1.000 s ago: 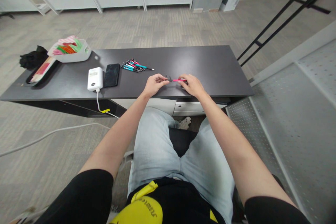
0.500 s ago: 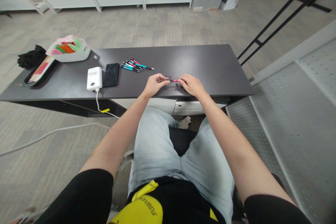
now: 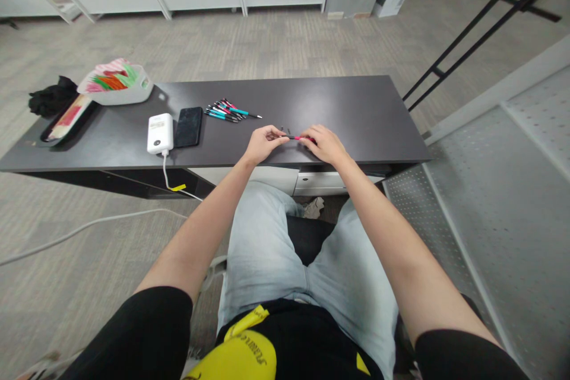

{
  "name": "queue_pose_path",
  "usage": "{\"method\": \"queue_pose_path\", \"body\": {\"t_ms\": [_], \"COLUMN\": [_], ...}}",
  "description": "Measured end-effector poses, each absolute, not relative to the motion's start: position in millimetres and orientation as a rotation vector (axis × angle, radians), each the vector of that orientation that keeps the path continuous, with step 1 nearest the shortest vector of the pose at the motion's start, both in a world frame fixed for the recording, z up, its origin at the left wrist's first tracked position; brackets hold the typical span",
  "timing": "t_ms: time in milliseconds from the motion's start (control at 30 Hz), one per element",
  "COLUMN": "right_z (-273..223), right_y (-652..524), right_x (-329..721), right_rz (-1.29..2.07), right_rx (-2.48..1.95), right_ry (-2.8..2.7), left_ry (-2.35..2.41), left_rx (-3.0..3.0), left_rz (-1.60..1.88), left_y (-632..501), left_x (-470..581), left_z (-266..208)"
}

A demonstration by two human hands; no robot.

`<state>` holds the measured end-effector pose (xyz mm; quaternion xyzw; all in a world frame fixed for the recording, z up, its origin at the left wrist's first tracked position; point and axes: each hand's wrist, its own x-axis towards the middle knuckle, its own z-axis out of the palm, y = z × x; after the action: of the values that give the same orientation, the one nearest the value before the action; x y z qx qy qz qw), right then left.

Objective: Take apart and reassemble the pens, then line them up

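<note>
Near the front edge of the dark desk, a pink and black pen (image 3: 294,138) lies sideways between my two hands. The fingertips of my left hand (image 3: 266,142) are closed on its black end. Those of my right hand (image 3: 324,143) pinch the pink end and hide part of it. Just beyond my fingers sit small dark pieces (image 3: 288,130), too small to name. To the left, a loose pile of pens (image 3: 229,111) in blue, pink and black lies on the desktop.
The dark desk (image 3: 338,107) also bears a black phone (image 3: 189,127) and a white power bank (image 3: 160,133) with a white cable hanging over the front edge. At the far left are a white basket (image 3: 129,95) of colourful items, a black tray (image 3: 66,124) and black cloth (image 3: 53,98).
My right hand has shifted slightly left along the pen, and its fingers are a little more bent. My left hand has stayed in place.
</note>
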<state>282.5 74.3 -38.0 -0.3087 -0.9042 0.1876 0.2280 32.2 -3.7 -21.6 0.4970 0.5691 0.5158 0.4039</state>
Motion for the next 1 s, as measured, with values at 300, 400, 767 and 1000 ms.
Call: {"method": "queue_pose_path", "body": {"t_ms": [300,400,767,1000], "right_z": [-38.0,-37.2,-36.5,-36.7], "right_y": [73.8,73.2,74.3,73.9], "right_x": [282.5,282.4,282.8,282.1], "right_rz": [0.518,0.530,0.571,0.546], "right_rx": [-0.838,-0.853,-0.850,-0.850], "right_ry": [-2.494,-2.485,-2.483,-2.506], "left_ry": [1.424,1.421,1.406,1.431], "left_rx": [1.264,1.284,1.296,1.293], "left_rz": [1.306,1.305,1.312,1.333], "left_y": [-2.6,-2.2,-0.9,-1.4], "left_x": [30.6,29.7,28.5,30.6], "left_z": [-23.4,-24.9,-29.5,-28.7]}}
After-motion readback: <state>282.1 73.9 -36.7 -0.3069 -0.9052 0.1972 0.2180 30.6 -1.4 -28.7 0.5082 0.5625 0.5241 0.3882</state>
